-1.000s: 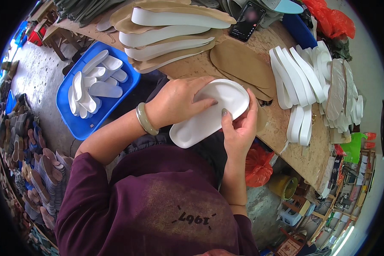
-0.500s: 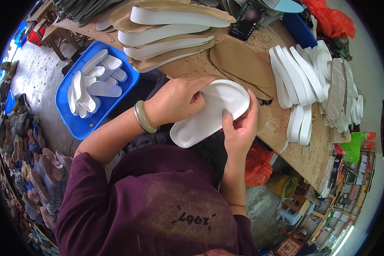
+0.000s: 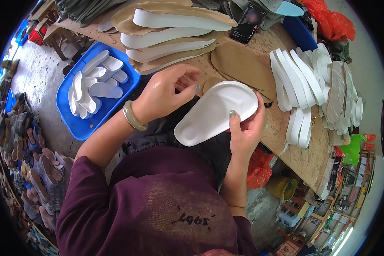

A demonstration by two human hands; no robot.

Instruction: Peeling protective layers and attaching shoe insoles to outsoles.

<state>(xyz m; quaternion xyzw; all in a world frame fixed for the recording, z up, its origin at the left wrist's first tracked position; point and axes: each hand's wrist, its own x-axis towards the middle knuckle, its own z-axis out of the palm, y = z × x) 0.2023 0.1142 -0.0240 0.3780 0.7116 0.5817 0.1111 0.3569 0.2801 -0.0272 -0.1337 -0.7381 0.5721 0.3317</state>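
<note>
My right hand [image 3: 247, 130] is closed on the edge of a white shoe footbed [image 3: 213, 113], thumb on its upper face and fingers beneath. The footbed is smooth, with a raised rim and shallow hollows, and slants over my lap at the table's edge. My left hand [image 3: 170, 91], with a pale bangle [image 3: 134, 117] on the wrist, is just left of the footbed and apart from it. Its fingers are loosely bent, thumb away from them, and nothing shows in it. Beyond the footbed, flat brown sole sheets [image 3: 243, 64] lie on the wooden table [image 3: 303, 164].
A blue bin [image 3: 64, 115] of white footbeds stands on the left. White soles with tan sheets [image 3: 170, 38] are stacked at the far side, near a phone [image 3: 248, 22]. White soles [image 3: 298, 81] crowd the table's right. A red plastic bag [image 3: 260, 168] hangs below the table edge.
My left hand has come off the footbed and drawn back to the left, its fingers loosening. My right hand has carried the footbed slightly to the right.
</note>
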